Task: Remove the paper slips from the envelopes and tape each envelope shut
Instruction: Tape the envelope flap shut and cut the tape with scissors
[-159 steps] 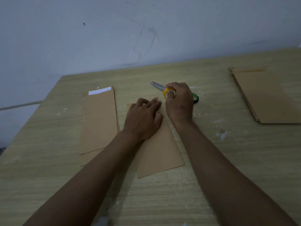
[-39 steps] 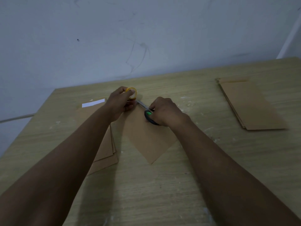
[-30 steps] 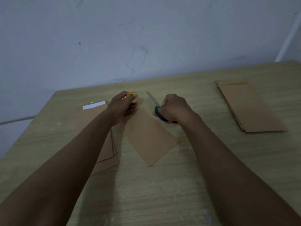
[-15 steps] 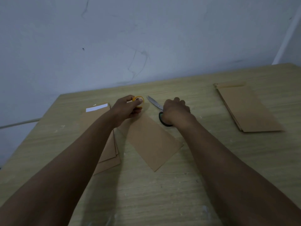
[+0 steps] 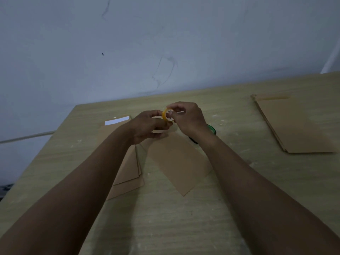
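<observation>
1. At the far left of the wooden table (image 5: 184, 227), one stack of brown envelopes (image 5: 128, 168) is seen; at least three layered edges can be counted at its near corner, though the exact number cannot be told.
2. One white paper slip (image 5: 117, 120) is shown sticking out of the far end of the top envelope in that stack; the rest of it is hidden inside.
3. The left hand (image 5: 149, 126) is held above the table with its fingers curled round one yellow tape roll (image 5: 165, 115), which is gripped upright.
4. One single envelope (image 5: 179, 162) is laid flat and skewed on the table just below both hands; its far end is covered by the hands, so whether it is sealed cannot be made out.
5. The right hand (image 5: 187, 117) is brought against the roll, thumb and forefinger pinched at its rim; the tape end itself is too small and blurred to be made out.
6. One pair of scissors (image 5: 211, 128) is mostly hidden behind the right wrist; only parts of the green-and-black handles are seen.
7. At the far right, a second stack of envelopes (image 5: 294, 126) is laid well apart; its count cannot be told.
</observation>
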